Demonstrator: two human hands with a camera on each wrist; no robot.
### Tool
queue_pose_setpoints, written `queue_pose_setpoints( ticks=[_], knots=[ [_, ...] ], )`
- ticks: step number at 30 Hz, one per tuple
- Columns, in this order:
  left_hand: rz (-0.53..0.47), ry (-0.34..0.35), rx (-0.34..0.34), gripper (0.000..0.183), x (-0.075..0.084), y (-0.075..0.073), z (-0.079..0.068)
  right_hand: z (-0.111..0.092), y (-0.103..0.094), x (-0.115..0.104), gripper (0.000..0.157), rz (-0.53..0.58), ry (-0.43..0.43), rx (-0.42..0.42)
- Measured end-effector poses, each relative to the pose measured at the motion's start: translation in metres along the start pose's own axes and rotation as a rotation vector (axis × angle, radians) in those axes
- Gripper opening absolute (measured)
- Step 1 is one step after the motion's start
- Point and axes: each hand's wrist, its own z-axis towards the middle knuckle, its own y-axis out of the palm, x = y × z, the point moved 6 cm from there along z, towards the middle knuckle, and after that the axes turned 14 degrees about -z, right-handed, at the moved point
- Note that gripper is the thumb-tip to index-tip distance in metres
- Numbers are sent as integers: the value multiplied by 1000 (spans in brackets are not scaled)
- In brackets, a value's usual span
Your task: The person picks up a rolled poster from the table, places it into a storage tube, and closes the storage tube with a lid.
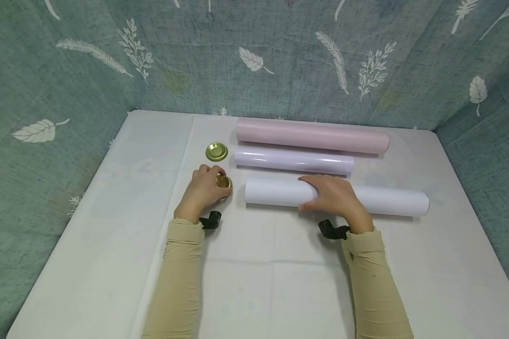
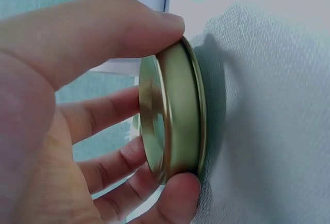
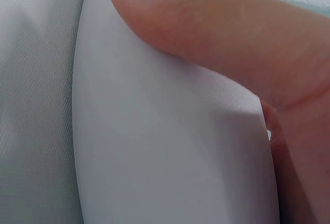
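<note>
My left hand (image 1: 201, 190) pinches a round gold metal lid (image 1: 224, 182) between thumb and fingers, close over the white tabletop. In the left wrist view that lid (image 2: 180, 105) is seen side-on, with a flared rim facing the cloth. A second gold lid (image 1: 216, 151) lies flat just beyond this hand. Over the middle of a white paper roll (image 1: 390, 200), my right hand (image 1: 335, 195) grips with the thumb on the near side and fingers over the far side. The roll's smooth surface (image 3: 165, 131) fills much of the right wrist view.
Behind the white roll lie a shiny lilac roll (image 1: 294, 161) and, farther back, a pink roll (image 1: 311, 135), roughly parallel to it. A white cloth covers the table (image 1: 246, 292). Green leaf-patterned curtains (image 1: 280, 56) enclose the back and both sides.
</note>
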Motion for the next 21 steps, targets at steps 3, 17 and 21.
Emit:
queue_pose_setpoints(
  ticks=[3,17,21],
  knots=[
    [-28,-6,2,51,-1,-2,1,0,0,0,80,-2,1,-3],
    [-126,9,-48,51,-4,-5,4,0,-1,-1,80,-4,1,-4],
    [-145,24,-54,50,-3,-6,3,0,-1,-1,80,2,2,-5]
  ],
)
